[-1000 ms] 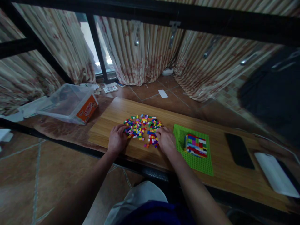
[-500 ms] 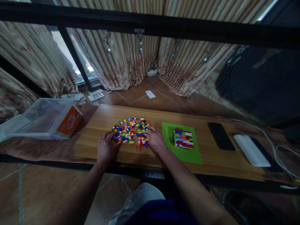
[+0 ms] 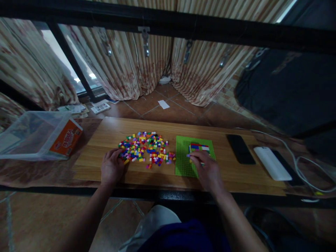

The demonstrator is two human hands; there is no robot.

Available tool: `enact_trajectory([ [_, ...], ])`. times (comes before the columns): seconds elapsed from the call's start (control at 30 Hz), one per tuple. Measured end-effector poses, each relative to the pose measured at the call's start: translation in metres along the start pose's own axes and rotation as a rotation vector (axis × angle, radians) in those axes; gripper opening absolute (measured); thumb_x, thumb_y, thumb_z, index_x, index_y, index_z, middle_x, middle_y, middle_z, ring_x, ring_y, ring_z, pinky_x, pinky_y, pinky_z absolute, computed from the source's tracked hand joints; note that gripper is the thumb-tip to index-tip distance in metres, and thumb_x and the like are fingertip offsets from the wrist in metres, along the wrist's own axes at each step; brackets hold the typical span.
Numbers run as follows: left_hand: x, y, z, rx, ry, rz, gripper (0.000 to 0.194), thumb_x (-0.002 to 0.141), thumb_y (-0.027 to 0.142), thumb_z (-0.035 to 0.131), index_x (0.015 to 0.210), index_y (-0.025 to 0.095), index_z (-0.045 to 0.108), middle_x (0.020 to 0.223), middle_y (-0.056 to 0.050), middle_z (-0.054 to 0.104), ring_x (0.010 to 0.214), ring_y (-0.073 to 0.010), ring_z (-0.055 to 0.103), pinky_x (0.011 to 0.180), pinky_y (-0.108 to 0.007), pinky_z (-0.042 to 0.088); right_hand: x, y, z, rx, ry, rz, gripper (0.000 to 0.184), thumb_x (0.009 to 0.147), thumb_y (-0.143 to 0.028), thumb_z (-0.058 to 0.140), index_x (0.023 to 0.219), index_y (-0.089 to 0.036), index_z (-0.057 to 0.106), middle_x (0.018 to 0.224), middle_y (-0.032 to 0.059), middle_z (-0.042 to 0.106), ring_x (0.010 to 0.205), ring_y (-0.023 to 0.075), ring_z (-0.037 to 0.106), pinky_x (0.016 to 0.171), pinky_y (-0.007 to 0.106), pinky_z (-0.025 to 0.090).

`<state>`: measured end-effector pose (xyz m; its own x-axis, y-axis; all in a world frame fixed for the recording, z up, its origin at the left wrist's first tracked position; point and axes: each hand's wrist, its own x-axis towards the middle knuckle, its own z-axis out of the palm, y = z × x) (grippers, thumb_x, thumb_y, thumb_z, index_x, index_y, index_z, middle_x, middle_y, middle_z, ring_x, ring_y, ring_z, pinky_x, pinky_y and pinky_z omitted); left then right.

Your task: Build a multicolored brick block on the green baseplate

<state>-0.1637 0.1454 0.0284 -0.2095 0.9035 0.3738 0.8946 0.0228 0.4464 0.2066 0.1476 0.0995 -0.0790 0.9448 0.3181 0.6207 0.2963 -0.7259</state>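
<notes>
A spread of several small coloured bricks (image 3: 143, 148) lies on the wooden board (image 3: 110, 131). My left hand (image 3: 111, 167) rests at the pile's left edge, fingers curled against the nearest bricks. To the right lies a green baseplate (image 3: 182, 157) carrying a multicoloured brick block (image 3: 199, 147). My right hand (image 3: 207, 169) is over the baseplate, its fingertips pinched on a small purple brick (image 3: 188, 155) at the block's front left corner. The hand hides the block's near side.
A clear plastic box (image 3: 34, 136) with an orange label lies tipped at the left. A black phone (image 3: 240, 148) and a white device (image 3: 271, 162) with a cable lie on the right. Curtains and a black bar stand behind.
My right hand has left the brick pile and moved right onto the baseplate by the block. The left hand stays at the pile. The view has shifted right.
</notes>
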Motion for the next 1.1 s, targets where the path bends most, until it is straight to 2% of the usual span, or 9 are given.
enact_trajectory([
  [0.13,0.001,0.002,0.000,0.007,0.001,-0.007,0.037,0.081,0.016,0.044,0.106,0.021,0.071,0.114,-0.009,0.069,0.111,-0.0270,0.061,0.104,-0.043,0.049,-0.016,0.048,-0.049,-0.166,0.100,0.121,0.043,0.093,-0.059,0.053,0.091,-0.021,0.073,0.092,0.0076,0.074,0.080,0.0219,0.068,0.076,0.037,0.054],
  [0.23,0.001,0.001,0.000,0.021,-0.011,-0.009,0.038,0.081,0.015,0.043,0.106,0.019,0.071,0.115,-0.010,0.069,0.111,-0.0272,0.061,0.105,-0.043,0.049,-0.021,0.074,-0.069,-0.236,0.069,0.134,0.050,0.091,-0.065,0.052,0.091,-0.021,0.074,0.092,0.0089,0.075,0.081,0.0232,0.068,0.076,0.037,0.054],
  [0.33,0.000,0.001,0.000,0.025,-0.017,-0.018,0.039,0.081,0.015,0.043,0.107,0.019,0.071,0.116,-0.010,0.069,0.111,-0.0281,0.061,0.103,-0.043,0.049,-0.019,0.082,-0.070,-0.243,0.025,0.111,0.052,0.092,-0.067,0.050,0.088,-0.022,0.074,0.091,0.0087,0.075,0.084,0.0238,0.069,0.077,0.038,0.054],
  [0.5,0.000,0.000,0.000,0.029,-0.009,-0.010,0.039,0.082,0.015,0.043,0.108,0.018,0.072,0.118,-0.011,0.069,0.111,-0.0286,0.062,0.103,-0.043,0.049,-0.013,0.080,-0.061,-0.233,-0.039,0.093,0.047,0.094,-0.063,0.049,0.089,-0.024,0.074,0.092,0.0075,0.075,0.086,0.0236,0.070,0.078,0.038,0.054],
  [0.7,0.000,-0.001,0.001,0.028,-0.010,-0.008,0.038,0.081,0.015,0.045,0.108,0.019,0.072,0.118,-0.010,0.068,0.111,-0.0282,0.062,0.104,-0.043,0.049,-0.005,0.080,-0.066,-0.212,-0.112,0.064,0.039,0.093,-0.056,0.053,0.088,-0.024,0.075,0.090,0.0066,0.075,0.084,0.0226,0.070,0.078,0.036,0.054],
  [0.8,0.000,-0.002,0.002,0.032,-0.006,-0.004,0.038,0.081,0.015,0.045,0.109,0.018,0.072,0.118,-0.010,0.069,0.112,-0.0278,0.062,0.104,-0.042,0.049,-0.002,0.081,-0.068,-0.188,-0.149,0.100,0.037,0.091,-0.055,0.055,0.088,-0.025,0.076,0.091,0.0066,0.076,0.085,0.0231,0.071,0.078,0.036,0.054],
  [0.97,-0.001,-0.002,0.002,0.063,-0.011,0.007,0.040,0.083,0.015,0.043,0.111,0.016,0.072,0.117,-0.011,0.069,0.110,-0.0279,0.062,0.102,-0.041,0.050,0.001,0.080,-0.070,-0.132,-0.200,0.256,0.033,0.087,-0.054,0.060,0.089,-0.026,0.078,0.092,0.0045,0.078,0.088,0.0242,0.071,0.078,0.035,0.054],
  [1.1,-0.001,-0.002,0.001,0.065,-0.014,0.011,0.040,0.083,0.015,0.043,0.111,0.016,0.072,0.117,-0.012,0.069,0.110,-0.0281,0.062,0.101,-0.041,0.050,0.004,0.077,-0.073,-0.135,-0.244,0.258,0.032,0.085,-0.053,0.060,0.087,-0.026,0.078,0.093,0.0046,0.078,0.089,0.0253,0.072,0.078,0.035,0.055],
])
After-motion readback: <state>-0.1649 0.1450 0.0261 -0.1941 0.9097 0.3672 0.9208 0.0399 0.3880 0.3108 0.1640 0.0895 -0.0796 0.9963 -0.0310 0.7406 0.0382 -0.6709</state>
